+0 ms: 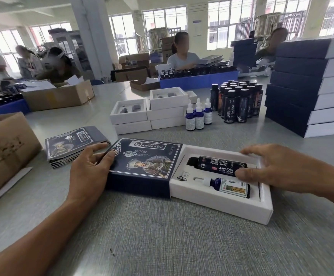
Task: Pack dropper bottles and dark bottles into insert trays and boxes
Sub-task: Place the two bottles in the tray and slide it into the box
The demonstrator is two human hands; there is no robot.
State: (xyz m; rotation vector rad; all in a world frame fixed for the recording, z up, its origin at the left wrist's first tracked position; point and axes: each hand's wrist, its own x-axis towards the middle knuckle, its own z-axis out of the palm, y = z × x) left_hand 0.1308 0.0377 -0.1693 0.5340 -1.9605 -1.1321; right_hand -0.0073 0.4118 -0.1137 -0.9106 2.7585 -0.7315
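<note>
Between the two hands a white insert tray (222, 204) lies partly slid into a dark blue printed sleeve box (142, 166) on the grey table (162, 246). The left hand (90, 172) grasps the sleeve's left end, thumb on the printed top and fingers curled round its far corner. The right hand (277, 166) holds the tray's right end, fingers bent over the far rim and thumb pressing on the dark bottle (216, 165) that lies on its side in the tray's farther slot. A dropper bottle (228, 186) lies on its side in the nearer slot, just under that thumb, its white dropper pointing toward the sleeve.

Just beyond the left hand's fingertips sits a stack of flat printed sleeves (72, 144). Farther out, ahead of both hands, stand stacked empty white insert trays (152, 112), then a few upright dropper bottles (197, 114) and a cluster of upright dark bottles (237, 102). Beyond the right hand rises a pile of finished dark blue boxes (301, 86). A cardboard carton (2, 148) lies to the outside of the left hand. Other people work at the table's far side.
</note>
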